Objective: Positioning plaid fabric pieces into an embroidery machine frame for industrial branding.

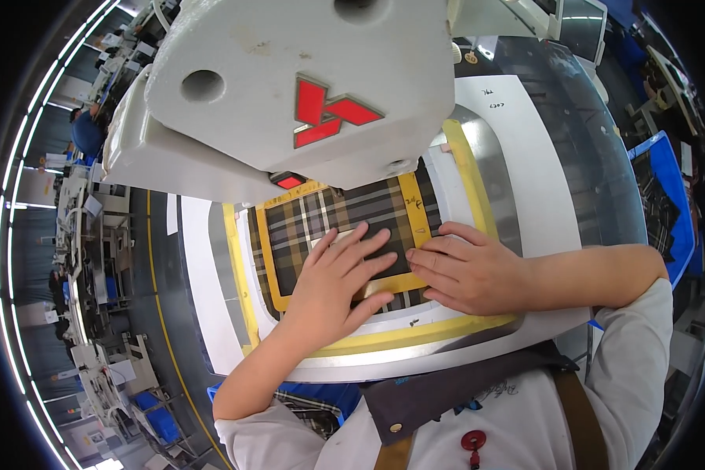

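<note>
A piece of dark plaid fabric (294,227) with tan and white stripes lies under a yellow rectangular frame (268,251), below the head of a white sewing machine (243,110). My left hand (338,274) rests on the fabric inside the frame, fingers spread and palm down. Across the frame's right side lies my right hand (471,272), its fingers stretched out and slightly apart. Neither hand grips anything that I can see. The machine head covers the far part of the frame, and its needle area is hidden.
Yellow tape strips (399,337) border the work area on a white board (548,211). At right is a blue bin (674,188) of plaid fabric; another blue bin (313,399) sits below the table's near edge. Workstations (94,274) line the left, where a person (88,133) sits.
</note>
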A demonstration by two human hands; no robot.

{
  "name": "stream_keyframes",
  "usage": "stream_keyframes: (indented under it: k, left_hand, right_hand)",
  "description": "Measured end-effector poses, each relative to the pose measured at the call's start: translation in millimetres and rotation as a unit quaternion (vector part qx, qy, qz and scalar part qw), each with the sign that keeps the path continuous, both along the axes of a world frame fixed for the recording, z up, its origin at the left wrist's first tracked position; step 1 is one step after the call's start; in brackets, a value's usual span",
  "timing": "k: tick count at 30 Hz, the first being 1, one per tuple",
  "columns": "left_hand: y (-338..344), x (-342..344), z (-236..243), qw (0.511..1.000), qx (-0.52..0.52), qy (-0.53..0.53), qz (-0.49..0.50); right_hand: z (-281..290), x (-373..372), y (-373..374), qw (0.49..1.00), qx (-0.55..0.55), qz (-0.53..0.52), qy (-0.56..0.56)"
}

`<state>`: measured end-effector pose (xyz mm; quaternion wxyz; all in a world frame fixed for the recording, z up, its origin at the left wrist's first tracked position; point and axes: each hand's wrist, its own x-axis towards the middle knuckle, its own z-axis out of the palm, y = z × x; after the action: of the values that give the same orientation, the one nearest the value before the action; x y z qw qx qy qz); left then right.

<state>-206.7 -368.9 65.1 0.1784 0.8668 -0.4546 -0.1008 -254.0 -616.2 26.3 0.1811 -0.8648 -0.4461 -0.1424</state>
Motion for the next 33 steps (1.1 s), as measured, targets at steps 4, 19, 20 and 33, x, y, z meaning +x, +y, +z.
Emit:
stream_keyframes:
  k: [4,19,20,33]
  left_hand:
    - [4,-16,-1,1.0,-0.01,0.012,0.007]
    - [5,-8,1,1.0,-0.021,0.005,0.011]
    - [4,-8,0,0.999,-0.027,0.005,0.018]
    - [-1,18,-6,0.997,-0.041,-0.057,0.025]
  right_hand:
    - [1,0,1,1.0,-0.004,0.0,0.001]
    - [3,14,6,1.0,0.022,0.01,0.016]
    - [3,15,6,1.0,0.021,0.009,0.017]
    - [0,46,1,0.999,0.036,-0.012,0.02]
